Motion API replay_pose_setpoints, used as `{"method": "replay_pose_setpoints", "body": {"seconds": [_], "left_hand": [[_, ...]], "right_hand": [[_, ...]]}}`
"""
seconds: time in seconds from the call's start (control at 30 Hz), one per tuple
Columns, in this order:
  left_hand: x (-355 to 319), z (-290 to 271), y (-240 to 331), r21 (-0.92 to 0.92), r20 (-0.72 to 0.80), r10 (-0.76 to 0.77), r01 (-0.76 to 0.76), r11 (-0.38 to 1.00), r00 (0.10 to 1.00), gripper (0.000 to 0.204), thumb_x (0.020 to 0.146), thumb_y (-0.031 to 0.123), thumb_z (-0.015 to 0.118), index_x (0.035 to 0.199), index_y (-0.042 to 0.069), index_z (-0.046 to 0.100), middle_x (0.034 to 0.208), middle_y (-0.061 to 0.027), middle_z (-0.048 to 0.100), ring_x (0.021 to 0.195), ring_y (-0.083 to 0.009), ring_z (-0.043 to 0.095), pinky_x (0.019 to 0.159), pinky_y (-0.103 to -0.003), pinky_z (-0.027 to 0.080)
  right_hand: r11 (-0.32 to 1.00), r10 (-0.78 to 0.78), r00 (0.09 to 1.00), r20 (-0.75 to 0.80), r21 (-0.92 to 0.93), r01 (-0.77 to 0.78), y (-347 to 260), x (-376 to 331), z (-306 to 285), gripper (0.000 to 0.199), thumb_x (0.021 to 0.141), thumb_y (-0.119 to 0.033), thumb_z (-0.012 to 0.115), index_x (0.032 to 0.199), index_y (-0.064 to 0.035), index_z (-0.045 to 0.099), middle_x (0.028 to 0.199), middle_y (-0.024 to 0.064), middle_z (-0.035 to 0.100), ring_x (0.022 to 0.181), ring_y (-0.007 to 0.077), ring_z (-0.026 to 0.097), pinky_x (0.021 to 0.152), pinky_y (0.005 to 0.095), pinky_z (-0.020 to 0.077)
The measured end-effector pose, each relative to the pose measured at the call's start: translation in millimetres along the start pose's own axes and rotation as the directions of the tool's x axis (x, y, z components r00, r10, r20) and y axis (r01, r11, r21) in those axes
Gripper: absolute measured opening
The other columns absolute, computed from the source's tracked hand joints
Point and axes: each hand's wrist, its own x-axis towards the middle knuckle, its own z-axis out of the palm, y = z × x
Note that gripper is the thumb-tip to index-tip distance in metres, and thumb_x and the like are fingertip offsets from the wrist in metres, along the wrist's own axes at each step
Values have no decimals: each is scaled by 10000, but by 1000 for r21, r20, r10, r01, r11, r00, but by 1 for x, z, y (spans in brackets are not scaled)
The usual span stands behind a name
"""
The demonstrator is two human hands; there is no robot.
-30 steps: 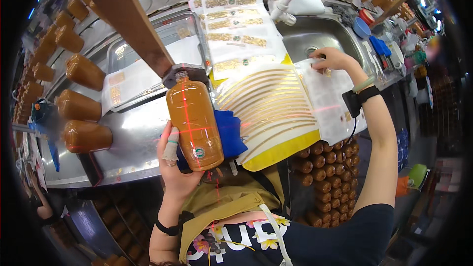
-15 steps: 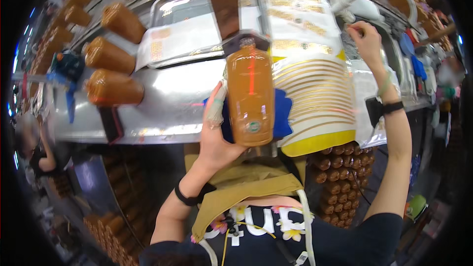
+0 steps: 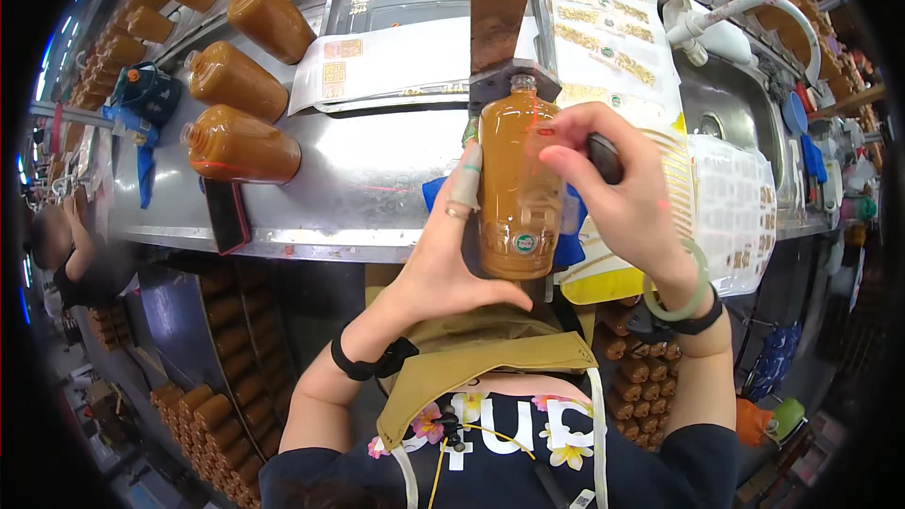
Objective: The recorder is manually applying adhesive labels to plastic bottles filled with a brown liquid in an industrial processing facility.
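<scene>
A glossy caramel-brown bottle (image 3: pixel 518 179) lies with its neck toward a wooden post and its base toward me, a round green-and-white emblem near the base. My left hand (image 3: pixel 438 254) cradles it, fingers along its left side and thumb stretched under the base. Some fingers wear pale covers. Above the bottle's right side, my right hand (image 3: pixel 627 193) pinches a small clear decal (image 3: pixel 545 132) with a red mark between thumb and forefinger. A dark rounded object (image 3: pixel 604 158) sits in that palm; its kind is unclear. Blue material (image 3: pixel 568 240) shows beneath the bottle.
Similar bottles (image 3: pixel 245 146) lie at left beside a phone (image 3: pixel 226 217). The wooden post (image 3: pixel 504 9) rises beyond the bottle's neck. Decal sheets (image 3: pixel 603 19) spread to the right, near a sink (image 3: pixel 721 99) with a white curved faucet (image 3: pixel 801 14). A metal tray (image 3: pixel 349 14) stands behind.
My right hand has come from beside the sink to over the bottle, bringing the small decal. The left hand's thumb has shifted from the bottle's side to below its base.
</scene>
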Motion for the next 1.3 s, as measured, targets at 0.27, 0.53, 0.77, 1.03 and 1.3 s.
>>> {"method": "replay_pose_setpoints", "body": {"seconds": [0.27, 0.53, 0.77, 1.03, 1.3], "left_hand": [[35, 11, 13, -585, -10, -277, 219, 781, 961, 869, 946, 83, 756, 1606, -13, 198, 1528, -179, 448, 1407, -252, 489, 1173, -406, 407], [39, 10, 20, -647, 21, -331, 265, 715, 943, 868, 938, 43, 755, 1604, 11, 200, 1503, -167, 464, 1380, -234, 512, 1153, -393, 435], [35, 12, 17, -653, -11, -310, 228, 723, 951, 911, 917, 56, 776, 1608, 5, 186, 1530, -170, 443, 1406, -244, 486, 1172, -402, 410], [34, 14, 15, -643, -11, -316, 236, 729, 949, 919, 927, 43, 751, 1622, -14, 152, 1584, -186, 374, 1473, -266, 407, 1218, -418, 353], [33, 14, 14, -638, -8, -299, 225, 736, 954, 922, 931, 41, 745, 1626, -17, 142, 1598, -186, 354, 1489, -269, 385, 1229, -418, 334]], "right_hand": [[987, -72, 990, -121, -151, 53, 37, 12, 8, 287, 896, -112, 750, 1149, -4, 668, 900, 56, 671, 805, 125, 610, 744, 295, 499], [986, 164, 979, -121, -11, -167, 51, 25, 8, 326, 947, -214, 749, 1186, -9, 660, 910, 20, 591, 873, 106, 548, 794, 267, 473], [909, 224, 974, -11, 362, -205, 47, 28, 9, 287, 936, -179, 791, 1167, -38, 697, 891, -82, 436, 805, 18, 436, 729, 182, 365], [943, 246, 968, -42, 243, -229, 51, 29, 12, 328, 898, -187, 832, 1163, -47, 697, 881, -80, 408, 806, 22, 389, 715, 166, 341], [922, 299, 954, -4, 259, -287, 48, 31, 10, 359, 911, -190, 799, 1166, 18, 657, 1150, 75, 679, 1060, 113, 608, 920, 268, 517]]}}
